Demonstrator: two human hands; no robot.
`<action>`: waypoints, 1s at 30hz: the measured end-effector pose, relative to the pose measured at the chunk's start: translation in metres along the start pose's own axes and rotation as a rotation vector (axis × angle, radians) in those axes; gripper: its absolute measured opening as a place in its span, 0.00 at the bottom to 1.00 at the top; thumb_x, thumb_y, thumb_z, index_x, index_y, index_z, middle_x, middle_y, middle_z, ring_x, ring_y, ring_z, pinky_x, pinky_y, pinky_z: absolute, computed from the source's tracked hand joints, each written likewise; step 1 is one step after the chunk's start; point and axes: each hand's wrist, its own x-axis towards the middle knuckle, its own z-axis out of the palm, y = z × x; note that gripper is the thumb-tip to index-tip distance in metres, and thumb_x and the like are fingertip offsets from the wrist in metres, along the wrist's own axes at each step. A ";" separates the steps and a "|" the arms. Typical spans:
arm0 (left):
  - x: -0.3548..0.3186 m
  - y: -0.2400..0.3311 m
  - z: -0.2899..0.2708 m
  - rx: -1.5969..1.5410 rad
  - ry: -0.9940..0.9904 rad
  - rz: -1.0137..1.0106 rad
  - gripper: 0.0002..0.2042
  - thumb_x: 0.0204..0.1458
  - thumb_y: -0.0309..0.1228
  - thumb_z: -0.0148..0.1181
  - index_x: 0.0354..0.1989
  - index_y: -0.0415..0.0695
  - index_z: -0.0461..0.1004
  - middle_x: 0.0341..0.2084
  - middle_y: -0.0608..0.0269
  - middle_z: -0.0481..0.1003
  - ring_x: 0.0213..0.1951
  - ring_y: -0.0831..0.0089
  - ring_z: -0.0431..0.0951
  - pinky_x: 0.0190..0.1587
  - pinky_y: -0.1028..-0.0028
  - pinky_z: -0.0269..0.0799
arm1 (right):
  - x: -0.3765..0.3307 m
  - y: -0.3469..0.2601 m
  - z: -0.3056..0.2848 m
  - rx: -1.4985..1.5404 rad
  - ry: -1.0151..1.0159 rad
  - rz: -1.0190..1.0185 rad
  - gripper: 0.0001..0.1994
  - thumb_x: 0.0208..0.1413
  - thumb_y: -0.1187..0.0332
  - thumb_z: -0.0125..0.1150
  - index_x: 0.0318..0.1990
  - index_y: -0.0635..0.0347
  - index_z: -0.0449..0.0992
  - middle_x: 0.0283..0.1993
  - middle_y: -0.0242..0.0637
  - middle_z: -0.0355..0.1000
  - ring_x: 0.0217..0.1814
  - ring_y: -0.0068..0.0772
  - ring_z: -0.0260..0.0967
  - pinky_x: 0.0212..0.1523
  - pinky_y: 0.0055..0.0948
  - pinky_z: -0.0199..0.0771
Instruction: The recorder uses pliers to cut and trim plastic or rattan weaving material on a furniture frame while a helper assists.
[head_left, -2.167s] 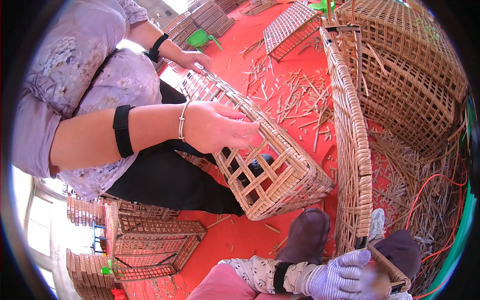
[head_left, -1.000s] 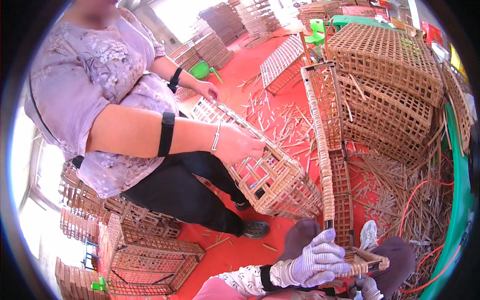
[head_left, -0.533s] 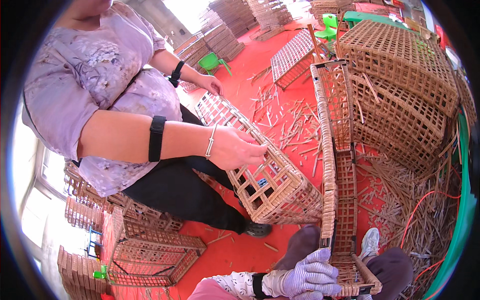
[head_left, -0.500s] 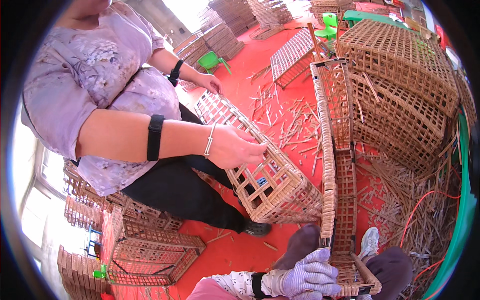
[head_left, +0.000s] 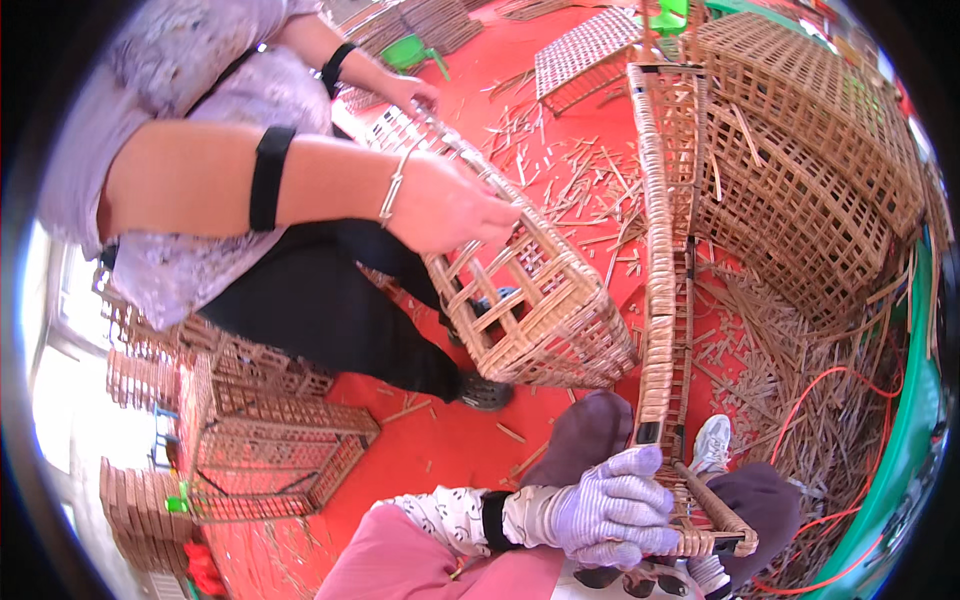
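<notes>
- Between my two dark-clad legs, the wicker frame stood upright, its wrapped edge running up and away from me and its lower end near my lap.
- My left hand, in a striped glove, was at that lower end, fingers bent and close together around the corner, just below a black patch on the edge. It had hardly shifted its hold from half a second earlier.
- What had changed most was my view: it had dipped, so everything sat higher in it and the co-worker's head had gone out of sight.
- The frame's inner side showed narrower than it had; whether I had turned the frame or only my head, I could not tell.
- A striped bit of my right hand had come into view beneath the frame's end. The rest was hidden, so I could not tell whether its fingers were spread or gripping anything.
- For the work in my lap, I judged this meant a steady frame, with the corner under my left hand closer to the middle of my sight.
- To my left, the co-worker's near hand was pinched at the rim of an open-woven basket, much as before, near my frame. Cut strips lay scattered on the red floor beyond.
</notes>
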 end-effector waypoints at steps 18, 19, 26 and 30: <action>0.065 0.163 -0.024 -1.261 1.229 -0.177 0.08 0.53 0.34 0.49 0.35 0.47 0.74 0.25 0.69 0.68 0.35 0.66 0.70 0.57 0.55 0.53 | -0.004 0.015 0.000 0.271 0.023 -0.436 0.12 0.54 0.68 0.52 0.46 0.57 0.66 0.29 0.36 0.70 0.23 0.27 0.67 0.22 0.24 0.73; 0.063 0.161 -0.025 -1.269 1.234 -0.181 0.08 0.53 0.34 0.49 0.35 0.47 0.74 0.24 0.69 0.68 0.35 0.67 0.70 0.56 0.55 0.54 | -0.007 0.016 -0.003 0.306 0.027 -0.482 0.12 0.54 0.68 0.52 0.46 0.57 0.66 0.29 0.36 0.70 0.22 0.27 0.67 0.22 0.24 0.73; 0.047 0.159 -0.018 -1.236 1.158 -0.193 0.09 0.52 0.33 0.48 0.36 0.49 0.76 0.27 0.70 0.71 0.37 0.67 0.72 0.59 0.55 0.52 | -0.029 0.002 0.048 0.200 -0.070 -0.674 0.11 0.54 0.67 0.53 0.45 0.53 0.67 0.32 0.31 0.68 0.26 0.24 0.67 0.24 0.23 0.73; 0.044 0.156 -0.016 -1.240 1.103 -0.142 0.11 0.53 0.34 0.47 0.41 0.48 0.74 0.30 0.69 0.72 0.39 0.67 0.71 0.59 0.55 0.51 | -0.025 -0.004 0.059 0.190 0.016 -0.690 0.12 0.55 0.65 0.52 0.46 0.55 0.66 0.29 0.29 0.67 0.24 0.23 0.66 0.23 0.22 0.71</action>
